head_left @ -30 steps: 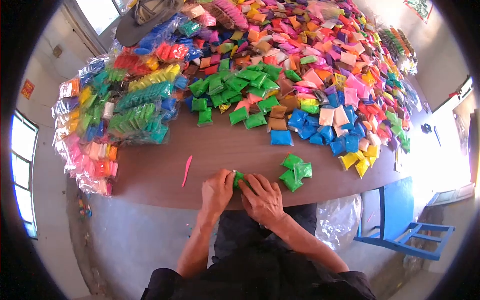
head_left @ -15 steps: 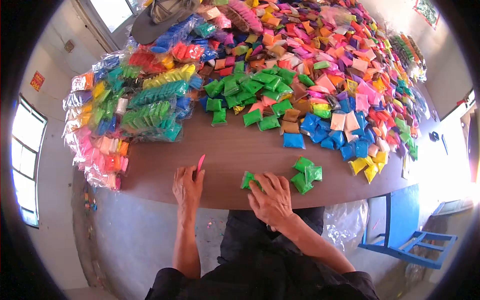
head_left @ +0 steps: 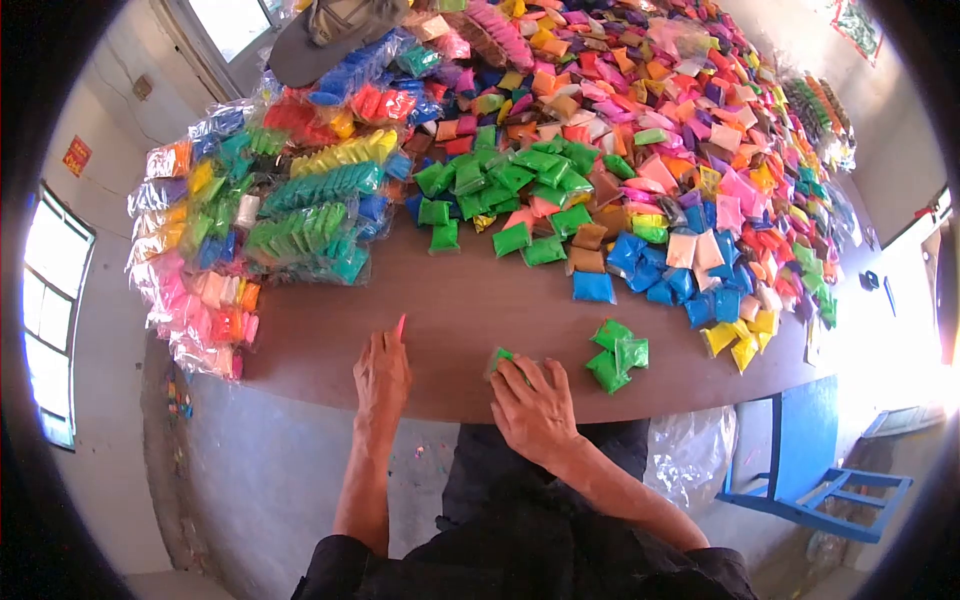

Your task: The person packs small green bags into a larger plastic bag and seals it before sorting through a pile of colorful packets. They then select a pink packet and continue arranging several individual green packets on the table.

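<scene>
A brown table (head_left: 450,300) fills most of the view, its curved near edge just in front of the person. Across its far side and right spreads a heap of small coloured packets (head_left: 650,110); to the left stand rows of clear-bagged packets (head_left: 310,232). A blue chair (head_left: 806,430) is beyond the table's near right edge. At the far left of the table lies a dark brimmed cap (head_left: 330,40).

The right hand (head_left: 535,400) lies over one green packet (head_left: 499,360) near the table's front edge — whether it grips or merely presses, I cannot tell. The left hand (head_left: 382,375) has its fingertips down at a slim pink tool (head_left: 402,326), mostly hidden; its grip cannot be told either. Just right of the right hand sits a small cluster of green packets (head_left: 614,362). A red wall notice (head_left: 77,156) bears yellowish marks — too small to read.
</scene>
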Tool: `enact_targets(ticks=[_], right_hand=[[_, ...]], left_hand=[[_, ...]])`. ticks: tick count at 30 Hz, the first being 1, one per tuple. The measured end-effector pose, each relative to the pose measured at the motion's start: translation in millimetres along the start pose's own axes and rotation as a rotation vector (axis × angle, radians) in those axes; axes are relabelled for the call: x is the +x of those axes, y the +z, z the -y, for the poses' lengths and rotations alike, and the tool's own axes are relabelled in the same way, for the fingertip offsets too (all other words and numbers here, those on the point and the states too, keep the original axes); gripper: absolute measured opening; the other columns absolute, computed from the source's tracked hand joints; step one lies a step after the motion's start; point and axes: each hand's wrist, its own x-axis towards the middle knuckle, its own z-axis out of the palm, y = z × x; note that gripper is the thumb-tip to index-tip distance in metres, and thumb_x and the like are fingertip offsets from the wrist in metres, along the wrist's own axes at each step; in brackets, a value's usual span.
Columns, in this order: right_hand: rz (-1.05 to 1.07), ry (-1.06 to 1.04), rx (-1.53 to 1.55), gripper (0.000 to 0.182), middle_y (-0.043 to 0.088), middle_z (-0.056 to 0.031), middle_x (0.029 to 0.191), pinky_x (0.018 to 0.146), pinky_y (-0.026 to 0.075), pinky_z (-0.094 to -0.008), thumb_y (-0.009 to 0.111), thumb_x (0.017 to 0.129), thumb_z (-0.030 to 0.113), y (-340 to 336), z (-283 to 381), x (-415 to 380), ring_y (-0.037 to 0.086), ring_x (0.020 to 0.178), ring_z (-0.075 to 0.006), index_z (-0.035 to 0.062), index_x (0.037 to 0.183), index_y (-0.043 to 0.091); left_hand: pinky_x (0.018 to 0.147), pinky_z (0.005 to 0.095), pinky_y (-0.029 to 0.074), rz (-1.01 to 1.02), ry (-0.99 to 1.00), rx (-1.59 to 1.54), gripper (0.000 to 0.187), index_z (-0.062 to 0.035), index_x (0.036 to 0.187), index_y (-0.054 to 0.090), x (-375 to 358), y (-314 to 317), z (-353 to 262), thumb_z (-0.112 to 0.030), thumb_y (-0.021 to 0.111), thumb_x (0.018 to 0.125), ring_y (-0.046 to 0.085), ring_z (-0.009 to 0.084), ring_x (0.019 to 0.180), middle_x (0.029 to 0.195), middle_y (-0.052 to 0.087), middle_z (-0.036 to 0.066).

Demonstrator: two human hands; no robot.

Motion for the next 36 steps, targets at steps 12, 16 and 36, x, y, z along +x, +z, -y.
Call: enact_targets(ticks=[12, 16, 36], right_hand=[[-0.182, 0.193, 0.232, 0.063, 0.056, -0.0191, 0.152, 0.113, 0.045, -0.0561, 0.082, 0.084, 0.017, 3, -16, -23, 0.056, 0.138, -0.0415, 0.0027, 0.142, 0.061], [-0.221, 0.294, 0.245, 0.066, 0.056, -0.0203, 0.153, 0.113, 0.045, -0.0537, 0.084, 0.083, 0.018, 11, -17, -23, 0.055, 0.139, -0.0427, 0.0007, 0.142, 0.060], [-0.198, 0.330, 0.260, 0.050, 0.060, -0.0133, 0.147, 0.110, 0.045, -0.0511, 0.084, 0.086, 0.027, 19, -25, -20, 0.054, 0.140, -0.0372, 0.0046, 0.128, 0.068]], left_hand=[[0.067, 0.0486, 0.055, -0.118, 0.083, -0.361, 0.020, -0.0075, 0.110, 0.070, -2, -3, -5, -0.001, 0.071, 0.091, 0.071, 0.0366, 0.078, 0.087, 0.069, 0.017], [0.061, 0.0428, 0.056, 0.066, 0.037, -0.677, 0.011, -0.0066, 0.105, 0.072, -24, -28, -78, -0.007, 0.076, 0.094, 0.073, 0.0341, 0.074, 0.087, 0.073, 0.015], [0.061, 0.0408, 0.055, 0.073, 0.157, -0.599, 0.004, -0.0053, 0.092, 0.075, -29, -8, -114, -0.009, 0.076, 0.094, 0.073, 0.0327, 0.069, 0.082, 0.073, 0.016]])
